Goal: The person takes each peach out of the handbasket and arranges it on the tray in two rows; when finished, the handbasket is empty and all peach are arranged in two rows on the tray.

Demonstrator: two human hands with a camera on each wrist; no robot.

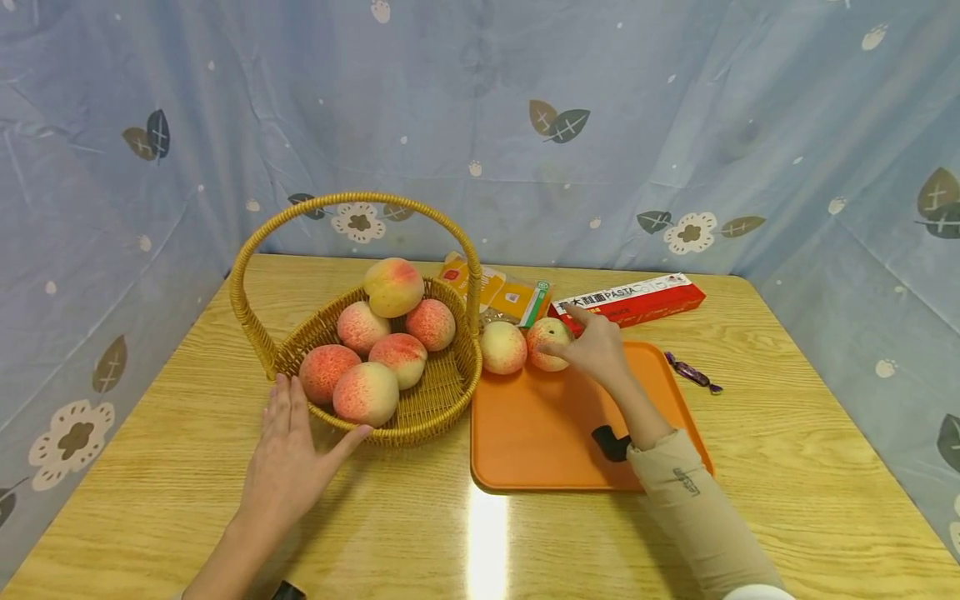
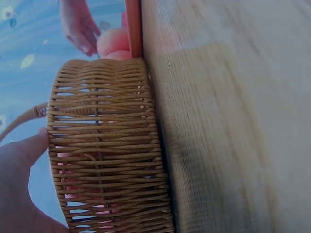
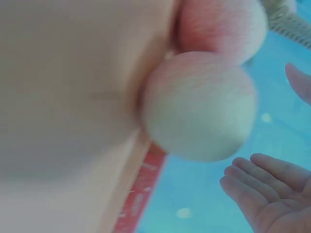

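A wicker basket (image 1: pixel 431 417) with a tall arched handle holds several peaches (image 1: pixel 367 393). My left hand (image 1: pixel 288 467) rests against its near left side, thumb at the rim and fingers extended. In the left wrist view the thumb (image 2: pixel 36 143) meets the rim of the weave. Two more peaches sit side by side at the back left of an orange tray (image 1: pixel 540 462). Above the right-hand peach (image 1: pixel 543 335) is my right hand (image 1: pixel 596 348), thumb and fingers spread. The right wrist view shows that hand's fingers (image 3: pixel 257 179) apart from the nearer peach (image 3: pixel 199 107).
Behind the tray lie a red and white pasta box (image 1: pixel 637 304) and an orange and clear packet (image 1: pixel 506 293). A purple-wrapped candy (image 1: pixel 693 372) is to the tray's right. A patterned blue curtain (image 1: pixel 480 125) surrounds the wooden table (image 1: pixel 390 533) at the back and sides.
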